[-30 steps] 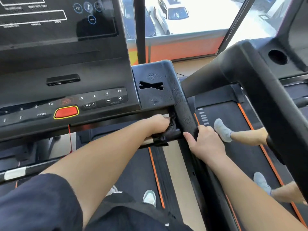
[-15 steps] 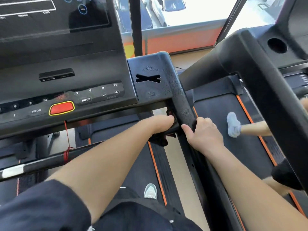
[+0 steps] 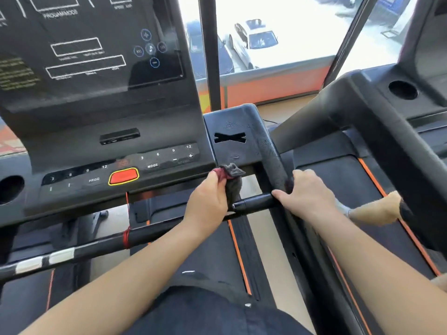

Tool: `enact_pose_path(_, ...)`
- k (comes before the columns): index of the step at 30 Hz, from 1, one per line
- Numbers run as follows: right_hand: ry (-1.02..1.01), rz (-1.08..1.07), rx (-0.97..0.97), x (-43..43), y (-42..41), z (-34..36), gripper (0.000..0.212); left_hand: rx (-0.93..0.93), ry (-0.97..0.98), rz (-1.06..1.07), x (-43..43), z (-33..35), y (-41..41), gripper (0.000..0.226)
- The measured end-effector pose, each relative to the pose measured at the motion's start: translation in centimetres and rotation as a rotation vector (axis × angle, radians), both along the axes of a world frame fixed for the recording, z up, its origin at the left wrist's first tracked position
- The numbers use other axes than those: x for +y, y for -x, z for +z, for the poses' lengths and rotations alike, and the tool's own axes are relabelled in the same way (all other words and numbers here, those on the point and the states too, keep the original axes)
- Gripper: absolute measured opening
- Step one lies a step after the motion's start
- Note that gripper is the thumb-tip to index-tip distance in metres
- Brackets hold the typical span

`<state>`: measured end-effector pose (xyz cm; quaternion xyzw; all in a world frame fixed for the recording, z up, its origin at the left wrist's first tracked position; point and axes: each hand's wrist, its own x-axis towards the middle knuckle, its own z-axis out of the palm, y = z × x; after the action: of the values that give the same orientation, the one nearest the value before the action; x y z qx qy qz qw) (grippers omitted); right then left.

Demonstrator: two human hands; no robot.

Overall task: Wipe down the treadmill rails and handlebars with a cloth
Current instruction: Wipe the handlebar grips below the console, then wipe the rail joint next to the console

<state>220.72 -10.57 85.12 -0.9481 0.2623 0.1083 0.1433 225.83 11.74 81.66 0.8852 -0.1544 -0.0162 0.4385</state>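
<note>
Two machines fill the view. At ten o'clock stands the black treadmill console [image 3: 96, 122] with its dark display, and from one to four o'clock runs the thick black frame of a neighbouring treadmill [image 3: 387, 146]. Just right of centre, the black textured side handlebar [image 3: 271, 155] slopes down from the console's corner, and the black horizontal crossbar [image 3: 256, 203] meets it at its lower end. The right hand [image 3: 307, 197], at three o'clock from that joint, is wrapped round the side handlebar, thumb lying along the crossbar. The left hand [image 3: 208, 201], at nine o'clock from the joint, grips the crumpled dark grey and red cloth [image 3: 232, 182]. It hangs down to the crossbar, its top bunched at the console's lower edge. At nine o'clock from the cloth sits a red, yellow-rimmed button [image 3: 123, 176]. A thin red cord [image 3: 127, 235] hangs at six o'clock from it, wound on the same bar.
</note>
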Motion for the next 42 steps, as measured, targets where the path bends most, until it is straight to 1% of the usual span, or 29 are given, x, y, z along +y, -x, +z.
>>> enact_pose_path(3, -0.059, 0.066, -0.168, 0.7, -2.2, 1.9, 0.060, 0.005, 0.101, 0.020, -1.0, 1.3, -0.8, 0.016)
enact_pose_path(5, -0.145, 0.068, -0.219, 0.9, -3.7, 2.5, 0.060, -0.053, 0.153, 0.077, -1.6, 2.9, -1.9, 0.022)
enact_pose_path(7, -0.198, 0.053, -0.234, 0.8, -5.2, 2.7, 0.057, -0.271, 0.039, 0.123, -2.1, 5.1, -3.7, 0.027)
enact_pose_path(9, -0.223, 0.024, -0.201, 0.5, -6.9, 2.7, 0.061, -0.522, -0.178, 0.113, -3.1, 7.2, -6.0, 0.028)
enact_pose_path(10, -0.229, 0.008, -0.171, 0.4, -7.8, 2.8, 0.064, -0.585, -0.304, 0.085, -3.9, 7.7, -7.1, 0.030)
enact_pose_path(11, -0.234, -0.005, -0.144, 0.3, -8.7, 2.8, 0.063, -0.571, -0.430, 0.035, -4.9, 7.6, -8.0, 0.037)
enact_pose_path(13, -0.234, -0.033, -0.107, 0.2, -10.2, 2.4, 0.043, -0.332, -0.667, -0.114, -6.8, 6.2, -9.3, 0.062)
enact_pose_path(14, -0.227, -0.046, -0.079, 0.0, -10.9, 2.1, 0.038, -0.207, -0.754, -0.196, -7.6, 4.6, -9.7, 0.068)
enact_pose_path(15, -0.218, -0.045, -0.034, -0.1, -11.4, 1.8, 0.041, -0.096, -0.805, -0.272, -8.1, 2.9, -10.0, 0.070)
enact_pose_path(16, -0.215, -0.039, 0.008, -0.1, -11.9, 1.5, 0.054, -0.025, -0.829, -0.329, -8.4, 1.2, -10.3, 0.069)
enact_pose_path(17, -0.213, -0.038, 0.036, -0.3, -12.4, 1.1, 0.066, -0.015, -0.829, -0.362, -8.5, -0.2, -10.6, 0.069)
enact_pose_path(18, -0.204, -0.045, 0.054, -0.5, -12.8, 0.9, 0.070, -0.034, -0.824, -0.383, -8.6, -1.1, -11.1, 0.069)
enact_pose_path(21, -0.159, -0.036, 0.131, -0.8, -14.0, 1.2, 0.054, -0.085, -0.821, -0.442, -9.2, -1.8, -14.0, 0.068)
enact_pose_path(22, -0.141, -0.020, 0.160, -0.8, -14.2, 1.4, 0.053, -0.105, -0.824, -0.453, -9.6, -1.6, -15.6, 0.068)
enact_pose_path(25, -0.107, -0.007, 0.196, -0.6, -14.5, 1.5, 0.065, -0.085, -0.835, -0.386, -10.2, -0.9, -21.2, 0.065)
enact_pose_path(27, -0.128, -0.019, 0.191, -0.9, -14.5, 1.4, 0.074, -0.042, -0.855, -0.334, -10.0, -0.5, -22.7, 0.064)
enact_pose_path(29, -0.148, -0.012, 0.186, -1.1, -14.6, 1.4, 0.077, -0.009, -0.844, -0.324, -9.4, -0.2, -20.5, 0.064)
enact_pose_path(30, -0.148, -0.006, 0.175, -1.2, -14.6, 1.4, 0.075, -0.010, -0.830, -0.325, -9.1, -0.1, -18.4, 0.065)
enact_pose_path(33, -0.144, 0.029, 0.140, -1.5, -14.8, 1.5, 0.057, -0.037, -0.844, -0.403, -7.9, -0.1, -12.5, 0.067)
enact_pose_path(35, -0.158, 0.033, 0.121, -1.8, -14.6, 1.3, 0.052, -0.066, -0.862, -0.451, -7.2, -0.1, -12.7, 0.065)
enact_pose_path(38, -0.165, 0.038, 0.101, -2.1, -14.1, 1.2, 0.060, -0.086, -0.862, -0.423, -7.9, 0.0, -16.9, 0.060)
enact_pose_path(40, -0.161, 0.044, 0.093, -2.0, -13.9, 1.2, 0.070, -0.041, -0.841, -0.325, -9.2, 0.1, -18.8, 0.059)
enact_pose_path(42, -0.159, 0.048, 0.088, -1.9, -13.8, 1.3, 0.077, 0.002, -0.801, -0.214, -10.3, -0.1, -18.2, 0.061)
